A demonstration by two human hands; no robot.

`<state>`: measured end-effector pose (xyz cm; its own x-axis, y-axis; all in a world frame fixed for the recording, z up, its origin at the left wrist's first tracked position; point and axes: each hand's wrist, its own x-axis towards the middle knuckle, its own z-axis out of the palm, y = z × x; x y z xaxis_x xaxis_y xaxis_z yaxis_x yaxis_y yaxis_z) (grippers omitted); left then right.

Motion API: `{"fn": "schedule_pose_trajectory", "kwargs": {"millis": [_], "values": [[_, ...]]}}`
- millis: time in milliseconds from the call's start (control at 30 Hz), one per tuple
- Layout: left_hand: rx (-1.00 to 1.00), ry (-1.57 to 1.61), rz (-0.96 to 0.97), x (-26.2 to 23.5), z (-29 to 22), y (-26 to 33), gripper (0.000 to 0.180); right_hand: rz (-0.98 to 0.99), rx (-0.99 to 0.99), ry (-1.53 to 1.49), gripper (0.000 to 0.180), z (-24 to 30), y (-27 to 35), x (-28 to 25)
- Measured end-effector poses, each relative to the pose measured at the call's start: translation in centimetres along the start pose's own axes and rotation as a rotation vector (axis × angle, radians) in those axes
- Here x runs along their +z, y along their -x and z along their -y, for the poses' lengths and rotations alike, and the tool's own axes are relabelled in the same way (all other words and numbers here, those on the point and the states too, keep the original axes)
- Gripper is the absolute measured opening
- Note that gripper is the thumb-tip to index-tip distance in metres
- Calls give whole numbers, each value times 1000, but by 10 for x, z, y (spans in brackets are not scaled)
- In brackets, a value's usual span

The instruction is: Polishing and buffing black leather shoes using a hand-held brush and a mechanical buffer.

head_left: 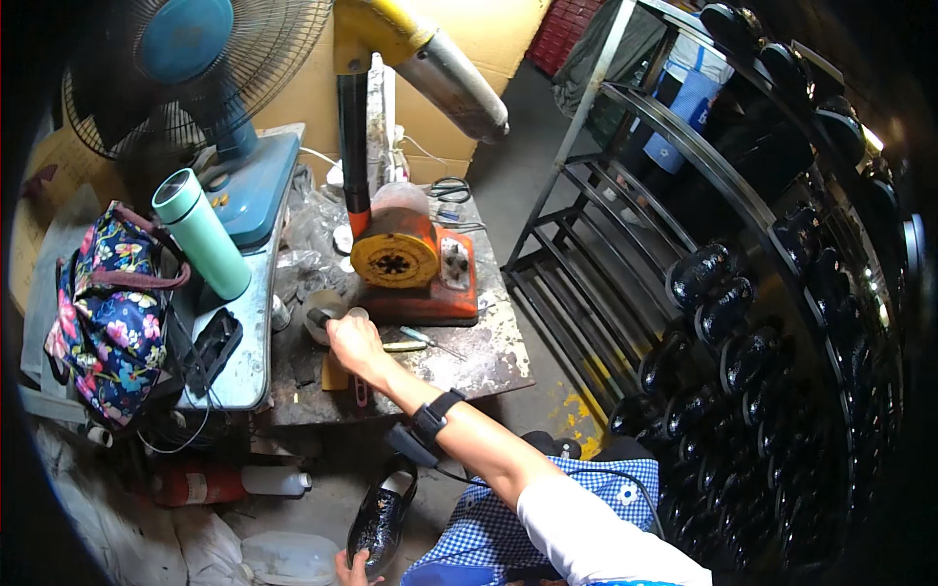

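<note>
Low in the view, my left hand [356,568] grips a glossy black shoe [381,513] by its lower end, fingers closed around it. The shoe's opening, with a pale insole, faces up. My right arm reaches across to the workbench [493,356]. There, my right hand [356,344] is closed on a short dark stick-like tool [318,317], whose far end lies at a small round container [330,301]; its kind is hidden by the fingers. Beside that hand lie a thin screwdriver-like tool [430,340] and a yellowish block [335,373].
An orange machine [410,305] with a round yellow front stands behind my right hand. Left are a floral bag [112,317], a green bottle [202,234] and a blue fan [186,39]. A metal rack [586,283] and rows of black shoes [728,308] fill the right.
</note>
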<state>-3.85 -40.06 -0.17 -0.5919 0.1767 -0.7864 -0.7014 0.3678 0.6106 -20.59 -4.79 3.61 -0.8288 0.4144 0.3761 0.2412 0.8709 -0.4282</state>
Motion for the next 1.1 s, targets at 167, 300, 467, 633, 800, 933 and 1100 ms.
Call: {"fn": "schedule_pose_trajectory", "kwargs": {"millis": [167,300,467,633,800,933,1100], "values": [[-80,-53,-55,0,5,-8,59,-75,25,-34,16,-3,29,-11],[-106,10,-38,-16,16,-15,58,-68,234,-318,21,-9,42,-6],[11,418,55,-4,-4,-8,27,-206,327,-1012,30,-18,58,-44],[74,547,113,-13,-7,-2,29,82,512,-1140,31,44,120,-121],[108,650,59,-21,-11,18,35,251,313,-1004,30,63,217,-130],[273,604,83,-20,-14,40,36,390,264,-920,27,71,272,-123],[476,422,-24,-10,-2,52,67,461,-11,-713,28,85,282,-128]]}}
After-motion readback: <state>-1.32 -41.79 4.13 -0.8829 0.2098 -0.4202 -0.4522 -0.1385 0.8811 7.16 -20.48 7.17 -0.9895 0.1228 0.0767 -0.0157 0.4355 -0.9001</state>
